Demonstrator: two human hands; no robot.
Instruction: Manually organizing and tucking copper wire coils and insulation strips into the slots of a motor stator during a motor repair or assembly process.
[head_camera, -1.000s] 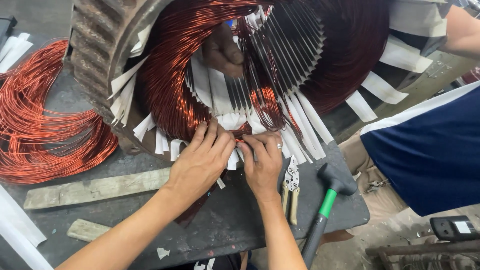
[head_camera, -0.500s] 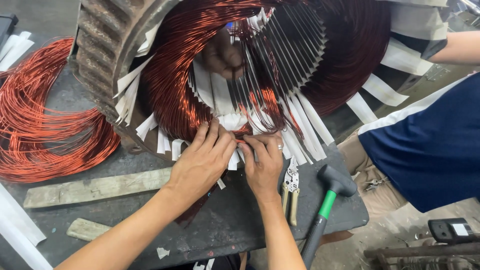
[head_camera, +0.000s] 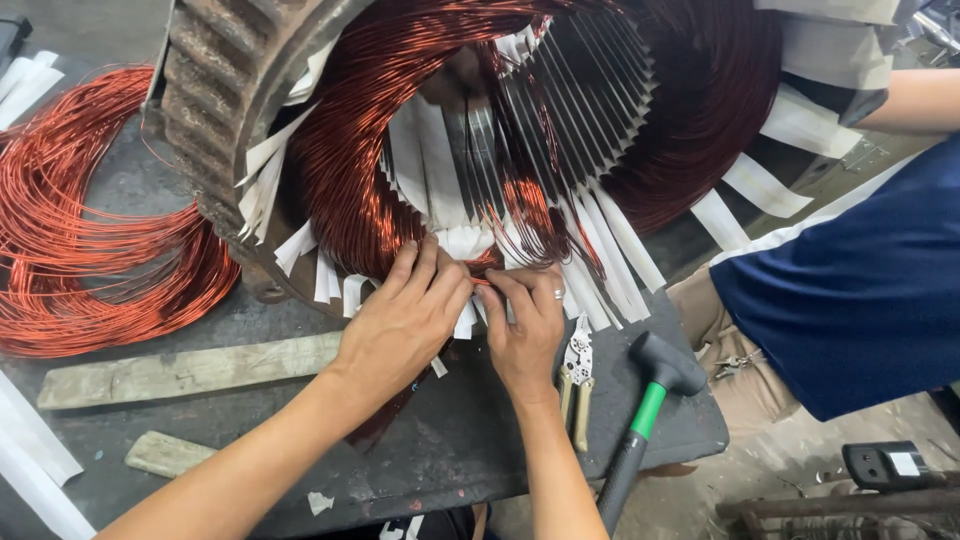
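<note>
Copper wire (head_camera: 480, 281) pinched between left hand (head_camera: 405, 320) and right hand (head_camera: 525, 325), both unmoved, co-worker's arm (head_camera: 915, 100) shifted lower.

There is one view only, from the worker's head, tilted steeply down and forward, close over the dark metal workbench (head_camera: 470, 440). It faces straight into the open bore of the large copper-wound motor stator (head_camera: 450, 150), which fills the upper frame.

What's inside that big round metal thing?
Inside the rusty round metal motor shell are shiny copper wire coils, white paper strips and grey metal slots. Both hands cover the bottom slots.
</note>
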